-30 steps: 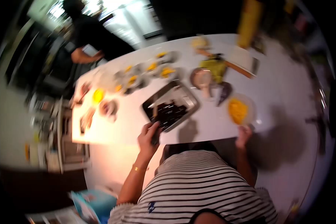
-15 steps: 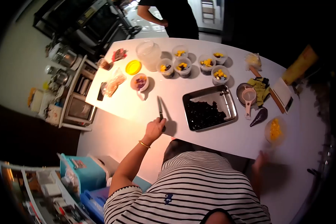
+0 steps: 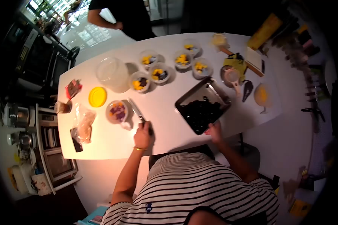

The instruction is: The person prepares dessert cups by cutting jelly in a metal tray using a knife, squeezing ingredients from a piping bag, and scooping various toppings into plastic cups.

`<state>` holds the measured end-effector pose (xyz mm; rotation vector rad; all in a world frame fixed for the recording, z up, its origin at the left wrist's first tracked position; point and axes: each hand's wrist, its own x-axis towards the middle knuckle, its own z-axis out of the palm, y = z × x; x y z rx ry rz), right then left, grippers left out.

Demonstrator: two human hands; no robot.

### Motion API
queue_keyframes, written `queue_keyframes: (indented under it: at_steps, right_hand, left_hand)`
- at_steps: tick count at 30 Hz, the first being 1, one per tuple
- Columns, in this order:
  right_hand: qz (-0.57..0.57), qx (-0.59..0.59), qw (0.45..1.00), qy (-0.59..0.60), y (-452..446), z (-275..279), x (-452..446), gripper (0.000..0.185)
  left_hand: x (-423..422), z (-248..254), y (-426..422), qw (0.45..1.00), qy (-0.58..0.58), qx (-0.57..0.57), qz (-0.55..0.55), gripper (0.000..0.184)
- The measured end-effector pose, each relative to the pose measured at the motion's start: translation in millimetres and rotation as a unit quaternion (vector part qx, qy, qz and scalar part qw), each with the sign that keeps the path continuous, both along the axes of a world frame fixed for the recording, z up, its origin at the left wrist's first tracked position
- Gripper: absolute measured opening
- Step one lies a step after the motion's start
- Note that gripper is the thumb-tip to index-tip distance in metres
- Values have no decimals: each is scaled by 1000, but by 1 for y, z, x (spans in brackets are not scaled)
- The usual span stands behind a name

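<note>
My left hand (image 3: 142, 136) is closed around the dark handle of a knife (image 3: 136, 108), its blade pointing away from me over the white table. My right hand (image 3: 214, 132) grips the near corner of a rectangular metal tray (image 3: 226, 98). Dark, glossy jelly (image 3: 201, 112) covers much of the tray, while its far end shows bare metal. Left of the knife stands a white cup (image 3: 126, 124) with purple and orange pieces (image 3: 117, 110). Beyond the tray are several clear plastic cups, one a cup with yellow and dark pieces (image 3: 159, 74).
A large clear container (image 3: 112, 75) and a yellow lid (image 3: 97, 96) stand at the left, near a plastic bag (image 3: 84, 123) and a phone (image 3: 76, 140). At the right lie a strainer (image 3: 232, 76), a dark piping bag (image 3: 247, 90) and a bowl with yellow pieces (image 3: 262, 94). Another person (image 3: 125, 17) stands across the table.
My right hand has moved from the table's right side to the tray's near corner. The tray now sits at a different angle. My left hand still holds the knife; the camera view has turned.
</note>
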<state>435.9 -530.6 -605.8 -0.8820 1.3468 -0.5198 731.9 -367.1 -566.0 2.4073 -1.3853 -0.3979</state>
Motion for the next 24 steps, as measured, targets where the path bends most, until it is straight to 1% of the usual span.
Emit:
queue_keyframes:
  at_steps: [1, 3, 5, 6, 7, 8, 9, 10, 11, 12, 13, 15, 16, 19, 20, 21, 23, 24]
  right_hand:
    - [3, -82, 997, -4, 10, -7, 1, 27]
    - [-38, 75, 996, 19, 17, -18, 12, 29]
    - [-21, 114, 993, -34, 32, -45, 7, 30]
    - [-7, 117, 992, -35, 38, -55, -1, 30]
    - [-55, 149, 986, -48, 43, -64, -10, 30]
    - [-105, 180, 976, -59, 45, -68, -11, 30]
    - [-98, 182, 977, -60, 46, -56, -1, 30]
    - [-86, 132, 987, -4, 46, -41, 4, 27]
    - [-72, 81, 993, 51, 47, -24, 12, 28]
    - [-108, 90, 990, 7, 50, -22, 16, 23]
    - [-100, 93, 991, 2, 53, -27, 16, 23]
    - [-103, 99, 989, -37, 50, -39, 0, 23]
    - [-103, 100, 988, -55, 46, -44, -6, 23]
    - [-89, 105, 986, -92, 40, -59, -11, 24]
    - [-63, 108, 991, -49, 39, -66, -18, 25]
    - [-69, 107, 991, -50, 44, -44, -6, 25]
    - [5, 73, 997, -37, 46, 5, 5, 26]
    - [14, 42, 998, -40, 48, -8, -8, 36]
  left_hand:
    - [2, -5, 3, 1000, 6, -6, -1, 43]
    - [2, -2, 5, 999, 39, -16, 5, 47]
    - [3, 15, 12, 997, 58, -48, -5, 50]
    - [6, 12, 20, 995, 62, -75, -14, 50]
    - [9, 9, 28, 992, 65, -103, -25, 49]
    - [11, 16, 35, 992, 64, -105, -10, 47]
    - [15, 17, 42, 993, 61, -104, -4, 47]
    - [18, 18, 50, 991, 85, -105, 17, 46]
    - [22, 18, 56, 988, 108, -107, 39, 45]
    - [26, 17, 62, 986, 102, -122, 48, 42]
    - [29, 16, 66, 987, 95, -120, 54, 42]
    - [35, 17, 69, 982, 96, -155, 53, 39]
    - [36, 21, 68, 978, 105, -170, 65, 34]
    - [39, 22, 66, 971, 108, -200, 70, 33]
    - [38, 22, 65, 969, 119, -203, 73, 32]
    - [37, 23, 66, 970, 120, -203, 67, 32]
    - [27, 22, 58, 965, 131, -224, 38, 32]
    - [20, 22, 56, 965, 142, -219, 34, 32]
